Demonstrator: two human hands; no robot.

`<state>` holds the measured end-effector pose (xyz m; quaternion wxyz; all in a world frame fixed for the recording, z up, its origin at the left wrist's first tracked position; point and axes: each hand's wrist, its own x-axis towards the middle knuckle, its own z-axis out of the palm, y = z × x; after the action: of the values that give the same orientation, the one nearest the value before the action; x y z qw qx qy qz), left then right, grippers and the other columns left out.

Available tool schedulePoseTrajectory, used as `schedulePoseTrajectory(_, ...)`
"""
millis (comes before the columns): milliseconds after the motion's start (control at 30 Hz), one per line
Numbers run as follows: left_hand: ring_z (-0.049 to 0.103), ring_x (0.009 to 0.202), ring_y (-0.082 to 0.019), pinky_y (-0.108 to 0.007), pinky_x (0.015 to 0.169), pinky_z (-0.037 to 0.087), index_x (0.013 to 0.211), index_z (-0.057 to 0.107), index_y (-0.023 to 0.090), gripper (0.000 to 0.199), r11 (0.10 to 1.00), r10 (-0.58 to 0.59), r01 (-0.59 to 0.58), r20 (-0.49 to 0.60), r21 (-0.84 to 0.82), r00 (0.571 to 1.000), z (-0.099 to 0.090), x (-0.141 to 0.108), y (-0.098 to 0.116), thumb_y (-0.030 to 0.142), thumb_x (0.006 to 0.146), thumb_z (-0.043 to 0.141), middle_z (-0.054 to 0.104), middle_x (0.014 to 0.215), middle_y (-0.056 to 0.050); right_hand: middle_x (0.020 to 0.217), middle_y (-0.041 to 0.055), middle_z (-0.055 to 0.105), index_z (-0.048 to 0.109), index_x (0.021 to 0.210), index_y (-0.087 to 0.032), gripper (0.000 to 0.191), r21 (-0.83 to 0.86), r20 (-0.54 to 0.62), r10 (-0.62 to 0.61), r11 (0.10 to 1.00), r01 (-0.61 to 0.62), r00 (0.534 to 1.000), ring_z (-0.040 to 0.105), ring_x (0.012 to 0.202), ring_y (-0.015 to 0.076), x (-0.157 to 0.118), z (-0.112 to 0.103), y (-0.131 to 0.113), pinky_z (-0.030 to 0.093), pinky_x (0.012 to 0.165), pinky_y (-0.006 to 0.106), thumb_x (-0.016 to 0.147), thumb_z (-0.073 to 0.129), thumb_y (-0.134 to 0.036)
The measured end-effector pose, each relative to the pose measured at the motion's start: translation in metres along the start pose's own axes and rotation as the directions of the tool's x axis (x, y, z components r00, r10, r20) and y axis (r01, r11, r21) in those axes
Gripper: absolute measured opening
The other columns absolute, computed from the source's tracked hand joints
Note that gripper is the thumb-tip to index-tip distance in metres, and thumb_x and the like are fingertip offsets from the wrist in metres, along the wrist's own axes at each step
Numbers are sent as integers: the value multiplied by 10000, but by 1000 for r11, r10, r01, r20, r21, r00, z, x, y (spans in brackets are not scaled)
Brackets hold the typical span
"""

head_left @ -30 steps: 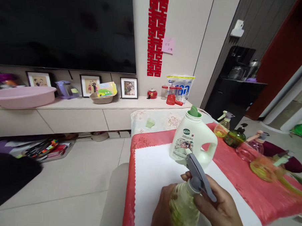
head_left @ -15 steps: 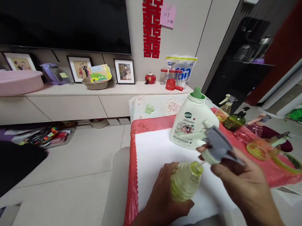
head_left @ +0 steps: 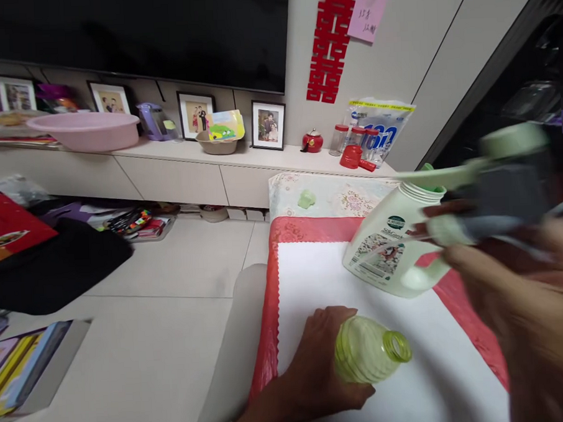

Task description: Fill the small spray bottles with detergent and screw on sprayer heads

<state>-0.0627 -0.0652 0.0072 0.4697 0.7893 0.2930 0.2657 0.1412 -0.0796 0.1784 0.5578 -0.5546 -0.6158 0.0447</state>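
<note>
My left hand (head_left: 319, 365) is wrapped round a ribbed, clear yellow-green bottle (head_left: 369, 350), tilted so its uncapped mouth points right over a white sheet (head_left: 307, 278). Up at the right, my right hand (head_left: 522, 287) grips a grey and pale green spray trigger head (head_left: 504, 189), blurred by motion and apart from the bottle. Behind it stands a white detergent jug (head_left: 380, 244) with a floral label, upright on the sheet. The trigger head and my fingers partly cover the jug's handle side.
A red cloth (head_left: 296, 229) lies under the white sheet. On its far side sits a small pale green piece (head_left: 306, 199). The low cabinet (head_left: 168, 172) carries a pink basin (head_left: 91, 131), picture frames, a small red pot (head_left: 312, 141) and red-lidded jars. A box of books (head_left: 31, 365) stands on the floor.
My right hand has drawn the spray head up and right, away from the bottle mouth. The view has turned left, so the spray bottles at the right are out of sight.
</note>
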Motion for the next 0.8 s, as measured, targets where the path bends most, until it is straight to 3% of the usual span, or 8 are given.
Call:
schedulePoseTrajectory(67, 519, 1169, -354, -554, 1057, 396, 1322, 435, 221, 970, 1000, 27, -27, -8, -4, 1000, 1, -2, -3, 266, 474, 903, 558, 1289, -119, 1142, 13, 618, 629, 1241, -252, 309, -25, 228, -175, 982, 186, 958, 631, 1007, 184, 6, 35, 4, 550, 832, 281, 947, 705, -305)
schedulePoseTrajectory(133, 519, 1184, -354, -558, 1072, 389, 1345, 424, 230, 997, 999, 47, -47, -3, -7, 999, 2, -4, -5, 285, 479, 916, 560, 1300, -113, 1087, 13, 616, 583, 1234, -187, 278, -85, 428, -310, 921, 379, 849, 608, 939, 129, 13, 70, 17, 505, 817, 230, 964, 650, -177)
schedulePoseTrajectory(200, 522, 1186, -353, -561, 1072, 393, 1352, 425, 239, 1013, 998, 61, -61, -1, -10, 998, 2, -4, -7, 299, 474, 927, 562, 1300, -105, 1128, 35, 591, 555, 1211, -144, 271, -178, 649, -270, 855, 487, 711, 572, 989, 122, 17, 101, 34, 474, 841, 213, 953, 620, -92)
schedulePoseTrajectory(267, 530, 1172, -351, -560, 1056, 410, 1340, 437, 241, 1006, 998, 70, -70, -12, -9, 997, 2, -4, -8, 309, 467, 933, 564, 1291, -100, 1080, 39, 590, 594, 1141, -136, 264, -217, 762, -201, 816, 535, 616, 549, 994, 139, 19, 126, 50, 453, 844, 222, 917, 577, 2)
schedulePoseTrajectory(367, 542, 1144, -345, -549, 1025, 440, 1333, 440, 245, 1019, 996, 91, -92, -33, -21, 995, 3, -4, -10, 310, 447, 940, 563, 1282, -93, 979, 54, 578, 630, 999, -116, 227, -325, 843, -50, 745, 582, 535, 524, 936, 164, 17, 147, 68, 424, 773, 231, 898, 520, 55)
schedulePoseTrajectory(467, 550, 1134, -337, -522, 1007, 465, 1353, 416, 263, 1069, 992, 111, -116, -76, -57, 991, 5, -6, -13, 299, 428, 951, 555, 1295, -86, 979, 59, 546, 621, 973, -93, 97, -433, 850, 84, 675, 598, 520, 511, 908, 156, 12, 153, 77, 434, 750, 225, 961, 541, -40)
schedulePoseTrajectory(600, 547, 1177, -345, -515, 1032, 459, 1391, 354, 286, 1111, 980, 178, -187, -118, -64, 977, 8, -8, -16, 271, 450, 945, 529, 1350, -88, 1054, 63, 509, 607, 1041, -92, 74, -526, 815, 164, 611, 591, 556, 513, 943, 155, 2, 151, 86, 492, 777, 246, 983, 561, -99)
schedulePoseTrajectory(800, 559, 1184, -340, -519, 1022, 473, 1394, 338, 285, 1009, 970, 206, -222, -150, -99, 967, 4, -7, -13, 228, 540, 873, 543, 1323, -89, 1130, 101, 535, 601, 1167, -119, 260, -465, 816, 30, 628, 624, 577, 522, 1086, 226, -26, 141, 103, 545, 903, 359, 944, 517, -15)
